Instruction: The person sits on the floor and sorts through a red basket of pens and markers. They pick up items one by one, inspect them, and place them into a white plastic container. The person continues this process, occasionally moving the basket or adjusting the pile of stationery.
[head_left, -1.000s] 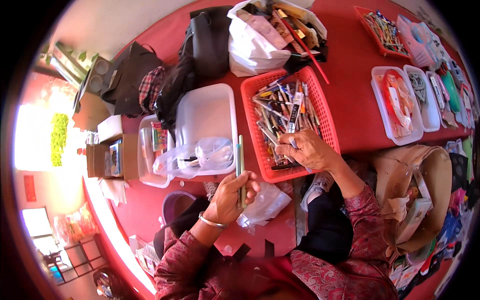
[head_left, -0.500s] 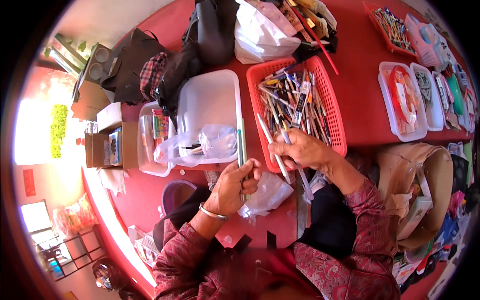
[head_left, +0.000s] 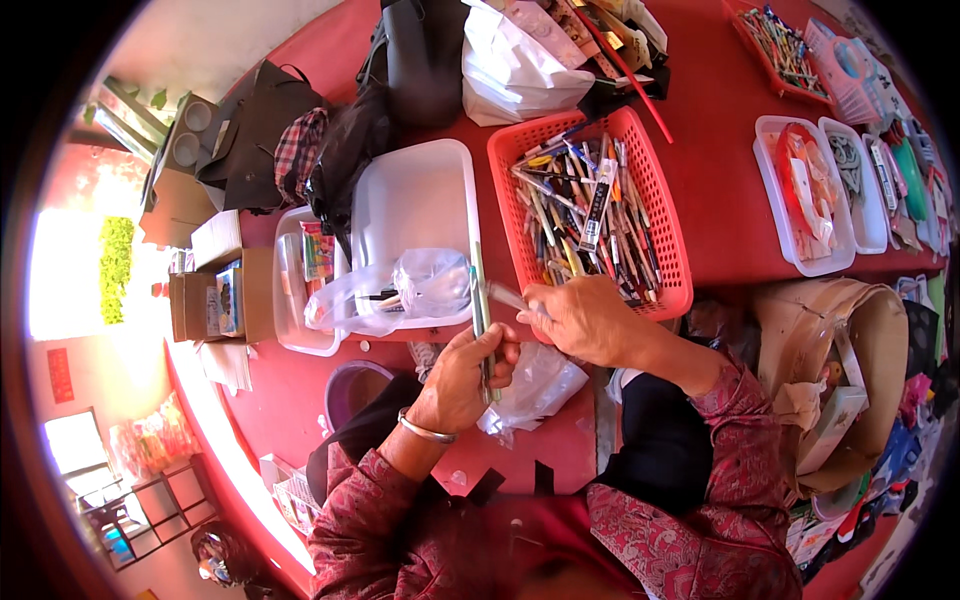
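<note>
Near the tub (head_left: 410,210), we find the left hand (head_left: 463,370) closed around slim pens (head_left: 478,302); we judge them light, stiff, slightly slippery, best held mid-barrel. Next, the right hand (head_left: 588,320) pinches a pale pen (head_left: 509,297), its tip blurred. Beyond it, we note the pen-filled basket (head_left: 664,220).

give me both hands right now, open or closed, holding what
Left hand: closed, holding slim pens.
Right hand: closed, holding at least one pale pen.
</note>
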